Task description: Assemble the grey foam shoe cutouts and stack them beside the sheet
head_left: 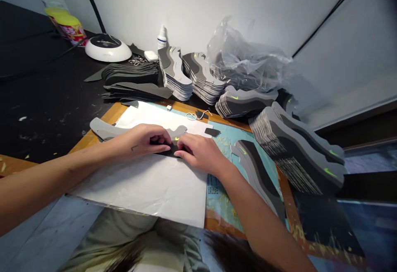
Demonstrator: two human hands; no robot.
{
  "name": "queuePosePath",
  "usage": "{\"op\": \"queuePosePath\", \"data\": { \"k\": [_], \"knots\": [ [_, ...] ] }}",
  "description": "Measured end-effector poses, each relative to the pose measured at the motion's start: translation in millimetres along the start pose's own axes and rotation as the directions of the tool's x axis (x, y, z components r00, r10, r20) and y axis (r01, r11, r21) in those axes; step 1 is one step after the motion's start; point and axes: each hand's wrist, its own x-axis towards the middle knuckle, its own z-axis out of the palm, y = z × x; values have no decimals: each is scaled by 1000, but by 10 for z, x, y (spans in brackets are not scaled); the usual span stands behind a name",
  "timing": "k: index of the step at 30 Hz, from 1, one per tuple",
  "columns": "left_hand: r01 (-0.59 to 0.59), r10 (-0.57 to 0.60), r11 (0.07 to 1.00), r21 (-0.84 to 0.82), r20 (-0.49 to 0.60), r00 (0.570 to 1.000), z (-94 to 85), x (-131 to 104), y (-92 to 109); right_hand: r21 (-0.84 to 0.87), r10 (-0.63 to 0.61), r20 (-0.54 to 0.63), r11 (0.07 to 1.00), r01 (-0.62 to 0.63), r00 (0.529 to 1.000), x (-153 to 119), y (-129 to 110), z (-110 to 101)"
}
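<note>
Head view, clock face laid over it, 12 at the far side. Reading left to right.

10 o'clock: two red tubs with yellow lids (72, 30), then a round white base with a dark top (108, 49), both on the black tabletop (40, 94).

Between 10 and 11: fanned stacks of dark grey and black flat cut pieces (132, 73). At 11, behind them, a small white spray bottle (161, 39).

9 o'clock, inward to centre: one long, curved, flat piece in light grey and black with a yellow-green swoosh (107, 130), lying across a large white paper sheet (155, 191). My left hand (149, 139) is on it, fingers curled, grasping its near edge between thumb and fingers. The paper covers part of a blue-topped board with an orange-brown border (223, 221).

11 to 12: two tall stacks of grey layered pieces (175, 71), side by side. Near 12, a loop of white cord (192, 116) on the board.

6 o'clock, just beside the left: my right hand (203, 152), pinching the same piece close to the swoosh.

1 o'clock: a crumpled clear plastic bag (248, 63). At 2, in front of it, a low stack of grey-and-black swoosh pieces (245, 100).

4 o'clock: a single loose grey-and-black curved piece (259, 172) on the board. Farther right, between 3 and 4, a large leaning stack of matching pieces (294, 152).
</note>
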Motion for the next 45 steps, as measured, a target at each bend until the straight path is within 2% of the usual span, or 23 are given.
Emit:
{"op": "queuePosePath", "data": {
  "k": [4, 10, 15, 18, 21, 24, 27, 29, 31, 33, 35, 37, 40, 45],
  "knots": [
    [7, -7, 999, -44, -1, 1000, 1, 1, 18, -43, 8, -5, 999, -8, 1000, 1, -36, 11],
    [35, -36, 997, -64, -20, 999, 22, 12, 34, -157, -53, 38, 986, 58, 998, -6, -101, 54],
    [12, -13, 999, -35, -27, 1000, 40, 21, 52, -225, 7, 96, 974, 14, 995, 40, -192, 81],
    [4, -4, 1000, -9, 13, 1000, -37, 3, 37, -243, 23, 135, 970, 11, 991, 65, -231, 67],
    [84, -84, 996, 5, 89, 992, -188, -42, 8, -237, 32, 151, 971, 5, 988, 60, -242, 29],
    [184, -181, 983, -8, 150, 972, -313, -86, -7, -216, 49, 161, 976, -13, 986, 33, -218, -18],
    [219, -212, 975, -21, 169, 962, -336, -96, 2, -195, 38, 140, 981, -10, 989, 1, -157, -49],
    [223, -215, 974, -28, 163, 963, -313, -90, 16, -187, -35, 92, 981, 52, 995, -14, -105, -49],
    [223, -215, 974, -38, 153, 965, -288, -81, 28, -146, -159, 23, 976, 161, 987, -22, -60, -28],
    [220, -212, 974, -48, 139, 967, -274, -76, 33, -53, -264, -39, 964, 262, 964, -19, -36, 8],
    [211, -202, 976, -56, 129, 971, -270, -76, 30, 47, -308, -64, 949, 311, 949, -4, -38, 54],
    [198, -190, 978, -60, 122, 974, -267, -79, 22, 115, -307, -44, 944, 310, 951, 20, -59, 99],
    [169, -164, 984, -50, 96, 982, -252, -83, 15, 172, -239, -14, 956, 238, 971, 65, -101, 142],
    [132, -132, 991, -22, 37, 991, -233, -78, 17, 172, -161, 14, 973, 156, 987, 98, -111, 126]
  ]
}}
